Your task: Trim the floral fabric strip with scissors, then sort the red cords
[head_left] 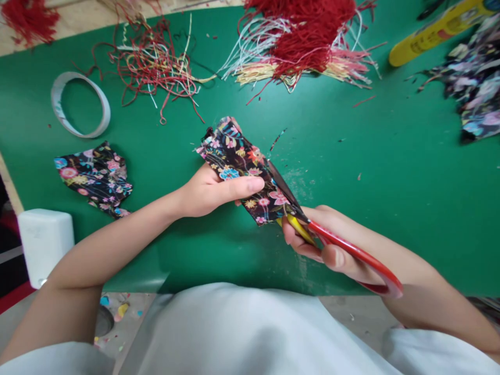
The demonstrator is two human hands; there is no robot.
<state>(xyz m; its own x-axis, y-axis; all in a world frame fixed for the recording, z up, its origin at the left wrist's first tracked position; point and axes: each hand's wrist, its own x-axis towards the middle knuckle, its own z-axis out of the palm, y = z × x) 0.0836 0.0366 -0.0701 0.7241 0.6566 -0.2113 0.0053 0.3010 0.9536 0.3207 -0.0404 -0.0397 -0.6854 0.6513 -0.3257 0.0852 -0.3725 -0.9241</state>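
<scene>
While the floral fabric [234, 151] is pinched in the left hand [211, 190] above the green table [219, 260], the red-handled scissors [351, 250] are gripped in the right hand [320, 239], their blades set along the fabric's edge.

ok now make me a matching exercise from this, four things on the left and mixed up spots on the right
Things:
1. Dark-bladed scissors with a red handle
2. Rectangular black floral fabric piece
3. Hollow white ring
4. Yellow cylindrical container

Places:
A. On the left side of the green table, in nobody's hand
B. In the right hand
C. By the far right part of the table
D. Under the left hand's thumb

Right pairs: 1-B, 2-D, 3-A, 4-C
</scene>
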